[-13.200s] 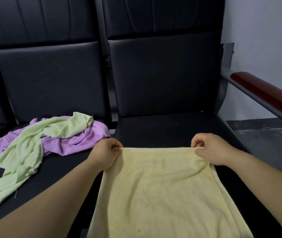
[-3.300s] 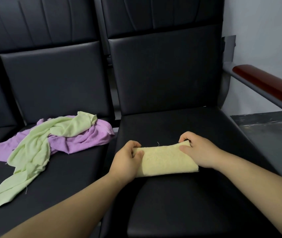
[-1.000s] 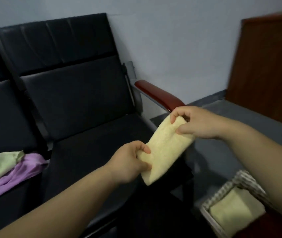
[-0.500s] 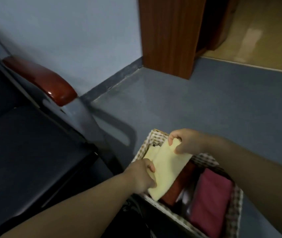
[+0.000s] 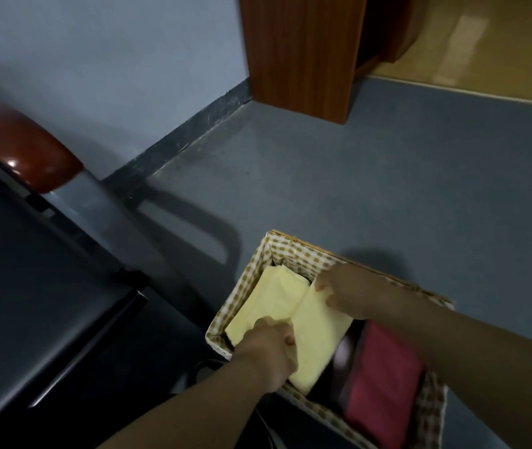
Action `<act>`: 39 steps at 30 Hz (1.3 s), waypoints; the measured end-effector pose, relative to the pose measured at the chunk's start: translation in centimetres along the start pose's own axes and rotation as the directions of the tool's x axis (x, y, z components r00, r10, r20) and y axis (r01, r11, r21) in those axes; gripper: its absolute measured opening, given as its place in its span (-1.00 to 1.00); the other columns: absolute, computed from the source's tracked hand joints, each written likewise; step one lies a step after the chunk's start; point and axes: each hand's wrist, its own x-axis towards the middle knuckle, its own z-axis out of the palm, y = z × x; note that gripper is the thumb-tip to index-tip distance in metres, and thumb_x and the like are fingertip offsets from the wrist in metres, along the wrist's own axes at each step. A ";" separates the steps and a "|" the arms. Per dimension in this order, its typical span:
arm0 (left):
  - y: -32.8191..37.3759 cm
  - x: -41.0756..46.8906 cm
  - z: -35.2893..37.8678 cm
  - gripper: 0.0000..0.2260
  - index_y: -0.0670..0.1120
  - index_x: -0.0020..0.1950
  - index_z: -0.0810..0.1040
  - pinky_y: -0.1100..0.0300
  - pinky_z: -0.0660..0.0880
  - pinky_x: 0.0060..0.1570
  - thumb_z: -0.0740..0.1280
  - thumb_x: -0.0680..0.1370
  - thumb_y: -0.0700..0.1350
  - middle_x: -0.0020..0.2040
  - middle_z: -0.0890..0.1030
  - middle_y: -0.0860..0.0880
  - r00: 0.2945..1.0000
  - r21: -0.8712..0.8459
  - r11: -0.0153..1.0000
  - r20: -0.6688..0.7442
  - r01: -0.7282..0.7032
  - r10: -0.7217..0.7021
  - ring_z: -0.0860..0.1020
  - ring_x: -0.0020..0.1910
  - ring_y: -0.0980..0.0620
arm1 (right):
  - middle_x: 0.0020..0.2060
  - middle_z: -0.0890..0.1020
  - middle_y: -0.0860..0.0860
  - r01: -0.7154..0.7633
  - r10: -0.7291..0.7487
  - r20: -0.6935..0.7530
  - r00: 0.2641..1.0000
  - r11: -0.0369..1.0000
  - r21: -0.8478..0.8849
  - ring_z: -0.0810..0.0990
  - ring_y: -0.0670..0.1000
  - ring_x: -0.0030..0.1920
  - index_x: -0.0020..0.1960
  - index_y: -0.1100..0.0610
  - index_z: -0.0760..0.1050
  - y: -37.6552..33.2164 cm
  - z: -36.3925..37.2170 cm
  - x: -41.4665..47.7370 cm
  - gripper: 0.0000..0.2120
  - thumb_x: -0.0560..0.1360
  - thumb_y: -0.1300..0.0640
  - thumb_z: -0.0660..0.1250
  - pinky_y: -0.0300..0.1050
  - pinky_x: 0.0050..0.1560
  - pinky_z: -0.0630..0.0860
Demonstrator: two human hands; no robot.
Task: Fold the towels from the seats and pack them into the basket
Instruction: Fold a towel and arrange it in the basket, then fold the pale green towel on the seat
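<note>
A wicker basket (image 5: 293,251) with a checked lining stands on the floor beside the seat. I hold a folded pale yellow towel (image 5: 318,332) inside it. My left hand (image 5: 271,350) grips the towel's near end and my right hand (image 5: 344,291) pinches its far end. Another folded yellow towel (image 5: 269,301) lies in the basket's left part, touching the one I hold. A folded dark red towel (image 5: 384,374) fills the right part.
The black seat (image 5: 31,303) with its red-brown armrest (image 5: 21,150) and grey metal leg is at the left. A wooden cabinet (image 5: 303,50) stands against the wall at the back. Grey floor surrounds the basket.
Both hands carried the folded yellow towel from the seat over to the basket and have now lowered it inside, next to the other yellow towel.
</note>
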 end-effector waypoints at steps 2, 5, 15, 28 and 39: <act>0.2 -0.3 -2.3 -0.65 0.18 0.27 0.50 0.11 0.44 0.30 0.39 0.49 0.10 0.34 0.34 -0.01 0.998 0.057 0.998 0.060 0.001 -0.005 0.45 0.27 -0.07 | 0.38 0.50 -0.03 0.017 -0.018 -0.020 1.000 0.999 -0.045 0.49 0.03 0.37 0.39 -0.14 0.51 -0.5 -0.9 -0.2 -0.60 0.57 0.09 0.32 -0.07 0.35 0.42; 0.1 -1.4 -7.1 -0.57 0.16 0.34 0.51 0.09 0.47 0.30 0.46 0.48 0.11 0.37 0.38 0.00 0.997 0.078 0.997 0.076 -0.026 0.020 0.46 0.32 -0.09 | 0.23 0.58 0.00 0.055 -0.061 -0.072 0.996 0.995 -0.080 0.56 0.08 0.24 0.26 -0.12 0.58 -2.2 -2.9 -0.8 -0.69 0.53 0.05 0.35 0.01 0.21 0.53; -10.5 -14.4 -20.9 -0.71 0.14 0.21 0.56 0.15 0.46 0.21 0.45 0.51 0.10 0.12 0.47 0.04 0.912 0.085 0.996 -0.407 -0.003 0.038 0.52 0.12 0.01 | 0.23 0.57 0.02 0.388 -0.398 -0.214 0.892 0.917 -0.088 0.56 0.08 0.25 0.36 -0.06 0.55 -19.2 -10.4 -2.3 -0.62 0.55 -0.04 0.42 -0.08 0.25 0.46; -37.2 -40.8 -17.9 -0.61 0.11 0.27 0.52 0.11 0.46 0.18 0.46 0.48 0.15 0.16 0.52 0.05 0.520 -0.275 0.842 -0.685 0.463 -0.510 0.53 0.17 0.00 | 0.26 0.51 -0.13 0.766 -0.779 -0.031 0.626 0.622 -0.163 0.55 -0.05 0.20 0.37 -0.18 0.50 -53.4 -7.6 -6.2 -0.62 0.56 -0.13 0.39 0.00 0.22 0.56; -53.4 -55.0 -8.5 -0.38 0.12 0.50 0.37 -0.07 0.45 0.28 0.44 0.48 0.20 0.39 0.39 -0.06 0.037 -0.743 0.424 -0.475 0.518 -0.879 0.40 0.36 -0.16 | 0.31 0.54 -0.04 0.887 -0.861 0.220 0.459 0.428 -0.174 0.54 -0.01 0.22 0.40 -0.09 0.50 -76.9 5.7 -8.0 -0.55 0.53 -0.09 0.43 -0.16 0.23 0.47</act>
